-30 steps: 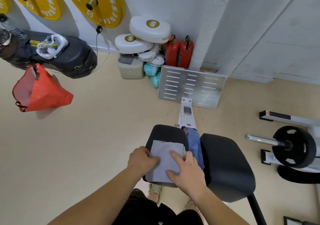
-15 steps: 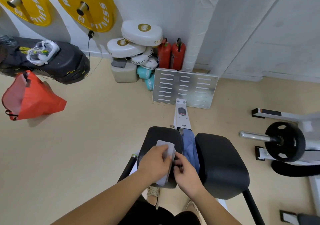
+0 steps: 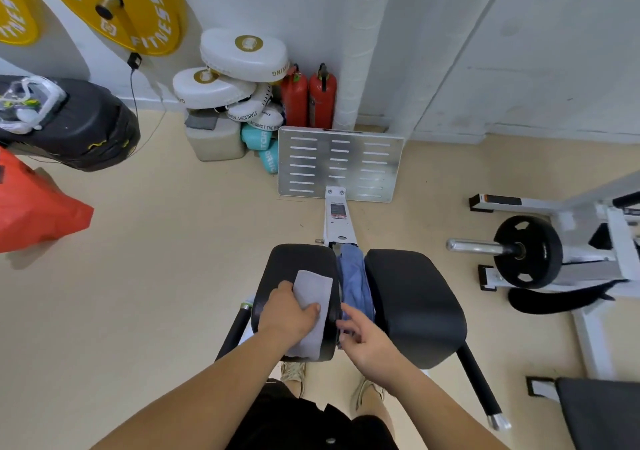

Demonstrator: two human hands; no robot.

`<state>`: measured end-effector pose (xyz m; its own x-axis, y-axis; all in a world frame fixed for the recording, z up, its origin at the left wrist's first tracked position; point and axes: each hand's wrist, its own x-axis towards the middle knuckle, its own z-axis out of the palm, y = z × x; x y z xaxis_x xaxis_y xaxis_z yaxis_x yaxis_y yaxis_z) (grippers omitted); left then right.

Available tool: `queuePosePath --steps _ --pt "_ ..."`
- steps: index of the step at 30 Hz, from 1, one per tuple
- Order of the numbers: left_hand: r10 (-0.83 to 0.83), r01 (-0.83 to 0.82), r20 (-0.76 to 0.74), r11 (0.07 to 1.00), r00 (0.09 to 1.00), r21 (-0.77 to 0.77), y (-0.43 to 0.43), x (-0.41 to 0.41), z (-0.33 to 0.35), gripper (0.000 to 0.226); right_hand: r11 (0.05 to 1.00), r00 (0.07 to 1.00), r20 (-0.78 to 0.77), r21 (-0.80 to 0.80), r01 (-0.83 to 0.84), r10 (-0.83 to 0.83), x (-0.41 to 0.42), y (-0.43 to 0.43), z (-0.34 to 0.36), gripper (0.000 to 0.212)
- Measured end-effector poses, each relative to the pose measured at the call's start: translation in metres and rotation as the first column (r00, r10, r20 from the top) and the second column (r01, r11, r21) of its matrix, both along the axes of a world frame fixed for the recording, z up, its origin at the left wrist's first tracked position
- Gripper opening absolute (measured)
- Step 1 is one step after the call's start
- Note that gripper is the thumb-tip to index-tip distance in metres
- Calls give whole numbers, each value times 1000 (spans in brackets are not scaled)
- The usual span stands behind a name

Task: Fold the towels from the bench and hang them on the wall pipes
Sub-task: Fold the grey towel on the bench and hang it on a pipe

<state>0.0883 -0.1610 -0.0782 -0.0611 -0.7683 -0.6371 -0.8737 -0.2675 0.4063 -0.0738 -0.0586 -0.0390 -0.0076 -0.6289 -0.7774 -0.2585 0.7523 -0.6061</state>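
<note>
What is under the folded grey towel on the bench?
The grey towel lies on the bench's left black pad, and the left hand holds it from above. Anything directly beneath the cloth is covered.

The bench (image 3: pixel 415 311) stood on the beige floor (image 3: pixel 173 276), its two black pads side by side. A folded grey towel (image 3: pixel 313 290) lay lengthwise on the left pad (image 3: pixel 294 259), reaching that pad's near edge. A blue towel (image 3: pixel 355 283) sat bunched in the gap between the pads, seemingly resting on the frame beneath.
</note>
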Motion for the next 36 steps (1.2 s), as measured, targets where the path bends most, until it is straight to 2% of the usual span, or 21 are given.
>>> queuePosePath --steps 2,5,7,10,11,13,16,18,20,23,25,28,32,36 --pt "-80 81 -66 997 995 0 -2 1 5 51 998 997 -45 -8 61 -61 -4 6 14 57" --pt "-309 304 -158 951 938 -57 1 6 28 46 992 992 -89 -103 78 -87 -8 10 43 65" --pt "-485 460 -178 872 856 -166 7 11 52 43 978 991 -126 -208 23 -50 -9 12 62 64" --pt "-649 572 -177 745 740 -343 24 21 95 42 956 968 -246 -271 -113 44 -6 22 85 81" --pt "-680 587 -161 710 715 -389 31 25 108 45 938 953 -292 -300 -176 85 -4 25 92 76" --pt "-696 576 -145 677 703 -459 47 37 130 50 898 924 -355 -347 -270 141 7 35 107 48" --pt "-690 549 -139 667 711 -504 74 60 153 45 893 941 -321 -388 -229 102 23 63 121 38" --pt "-666 541 -161 703 728 -461 94 75 160 40 910 964 -254 -378 -172 77 29 84 124 33" --pt "-587 489 -224 790 778 -370 113 90 161 43 920 982 -190 -381 -91 19 34 107 125 26" --pt "-410 362 -379 912 830 -194 134 110 162 43 902 982 -36 -402 155 -185 42 137 131 23" --pt "-265 253 -505 963 822 -93 147 122 168 38 878 948 58 -363 313 -314 50 155 139 26" --pt "-62 110 -641 993 765 35 153 131 184 36 830 897 147 -342 441 -417 61 163 151 28" --pt "34 -24 -712 999 702 23 138 149 195 40 768 876 169 -427 478 -451 75 147 166 32" --pt "154 -204 -753 979 639 28 107 188 201 40 746 918 177 -538 393 -356 114 105 179 36"
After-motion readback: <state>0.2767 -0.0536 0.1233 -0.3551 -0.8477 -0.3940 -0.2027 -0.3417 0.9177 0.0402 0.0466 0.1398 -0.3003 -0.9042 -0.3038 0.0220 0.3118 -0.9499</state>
